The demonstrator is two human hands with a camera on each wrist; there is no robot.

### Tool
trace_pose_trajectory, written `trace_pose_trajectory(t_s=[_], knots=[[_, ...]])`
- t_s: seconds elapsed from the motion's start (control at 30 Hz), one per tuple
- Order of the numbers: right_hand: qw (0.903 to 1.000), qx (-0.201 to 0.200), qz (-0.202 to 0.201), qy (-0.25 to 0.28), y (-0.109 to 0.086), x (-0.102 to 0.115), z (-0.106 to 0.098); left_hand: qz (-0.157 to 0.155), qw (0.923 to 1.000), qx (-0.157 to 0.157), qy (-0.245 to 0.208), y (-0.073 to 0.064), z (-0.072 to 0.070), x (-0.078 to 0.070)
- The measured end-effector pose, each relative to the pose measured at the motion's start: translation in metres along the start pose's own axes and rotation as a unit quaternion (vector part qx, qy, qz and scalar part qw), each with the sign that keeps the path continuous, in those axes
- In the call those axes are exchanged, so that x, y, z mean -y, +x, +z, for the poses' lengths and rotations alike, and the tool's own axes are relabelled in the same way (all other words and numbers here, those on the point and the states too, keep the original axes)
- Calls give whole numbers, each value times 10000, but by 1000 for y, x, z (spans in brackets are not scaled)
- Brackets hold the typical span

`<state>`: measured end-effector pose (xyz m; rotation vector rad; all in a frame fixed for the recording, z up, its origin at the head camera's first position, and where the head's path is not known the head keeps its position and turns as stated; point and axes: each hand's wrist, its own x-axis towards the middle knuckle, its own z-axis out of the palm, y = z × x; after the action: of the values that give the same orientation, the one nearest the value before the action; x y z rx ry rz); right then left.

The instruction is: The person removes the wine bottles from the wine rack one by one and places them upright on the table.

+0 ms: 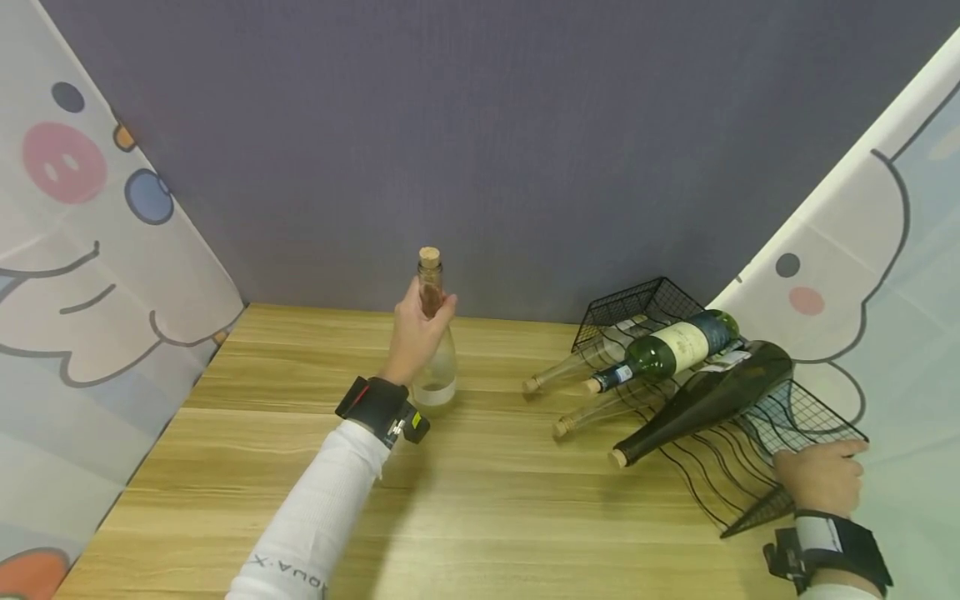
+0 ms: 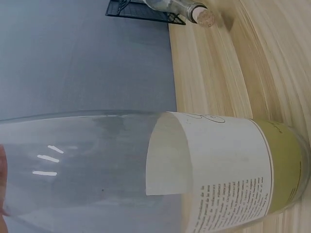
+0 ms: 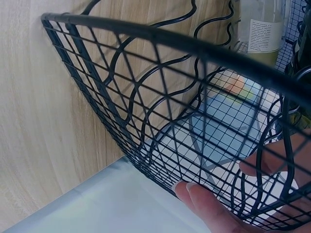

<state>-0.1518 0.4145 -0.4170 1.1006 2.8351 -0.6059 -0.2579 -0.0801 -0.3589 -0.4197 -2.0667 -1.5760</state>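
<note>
Bottle [image 1: 437, 387] is upright, L of rack [image 1: 763, 510], gripped at the neck by your L hand [image 1: 417, 337], & your R hand [image 1: 823, 477] grips the rack, so an uneven tug there cd roll the dark btl [image 1: 708, 408] off.

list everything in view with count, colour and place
Table: 1, light wood, foreground
Wire rack: 1, black, table's right side
Standing bottle: 1, clear, left of rack
Lower bottles: 2, clear, inside rack
Green bottle: 1, green, atop rack
Dark bottle: 1, dark olive, beside green bottle
Corks: 5, tan, bottle mouths
Backdrop: 1, grey, behind table
Printed sheets: 2, mostly white, left and right
Wrist straps: 2, black, one per wrist
Sleeves: 2, white, forearms
Left hand: 1, bare, gripping standing bottle
Right hand: 1, bare, gripping rack
</note>
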Motion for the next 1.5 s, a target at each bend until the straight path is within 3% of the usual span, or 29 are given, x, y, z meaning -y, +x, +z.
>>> trace_pose_trajectory(t_s=[0.47, 1.5], knots=[[10000, -7, -14, 17, -1, 1, -1, -47, 9991, -391, 149, 6, -18, 8], [10000, -11, 42, 20, -3, 2, -2, -152, 9945, -919, 471, 16, -50, 25]])
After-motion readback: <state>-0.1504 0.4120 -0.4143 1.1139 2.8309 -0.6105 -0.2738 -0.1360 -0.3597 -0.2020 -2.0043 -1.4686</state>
